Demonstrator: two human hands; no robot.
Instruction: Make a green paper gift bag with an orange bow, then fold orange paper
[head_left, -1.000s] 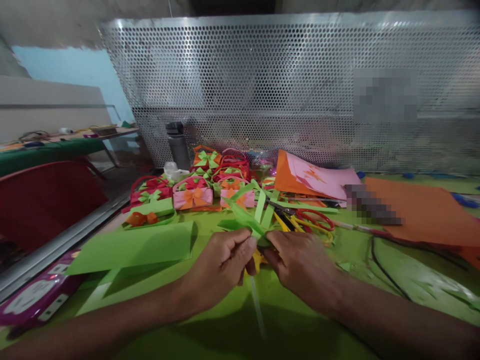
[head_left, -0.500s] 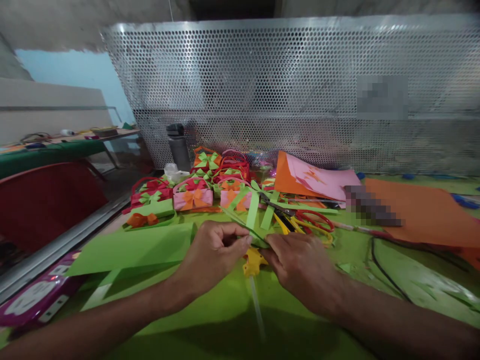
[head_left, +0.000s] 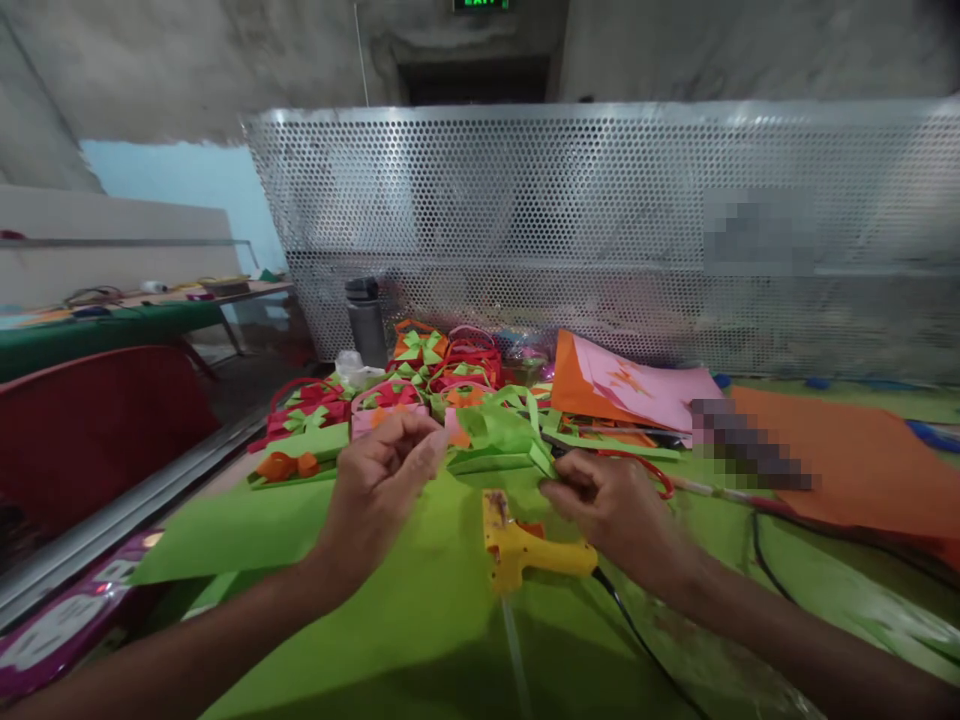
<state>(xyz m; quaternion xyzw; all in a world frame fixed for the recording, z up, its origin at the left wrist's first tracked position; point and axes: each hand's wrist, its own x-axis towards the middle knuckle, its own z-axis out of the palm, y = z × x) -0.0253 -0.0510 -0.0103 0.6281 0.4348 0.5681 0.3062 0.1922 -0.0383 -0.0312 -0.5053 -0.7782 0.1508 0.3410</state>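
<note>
My right hand (head_left: 619,505) pinches the edge of a folded light-green paper piece (head_left: 499,430), which has a narrow strip standing up from it. To its left, my left hand (head_left: 386,485) is raised clear of that piece, thumb and forefinger pressed together; whatever may be between them does not show. Below the hands a yellow glue gun (head_left: 525,552) lies on the green table top, a pale glue stick (head_left: 514,640) jutting from it. Scissors with red handles (head_left: 645,465) are partly hidden behind my right hand.
Small paper bags with bows (head_left: 307,410) cluster at the back left, near a dark bottle (head_left: 366,320). A green paper sheet (head_left: 232,530) lies left. Pink sheets (head_left: 660,385) and orange paper (head_left: 862,440) lie right. A perforated metal panel (head_left: 480,200) closes off the back.
My hands have moved apart; the left has let go of the green paper while the right keeps hold. The glue gun now shows whole between them. The view has tilted up.
</note>
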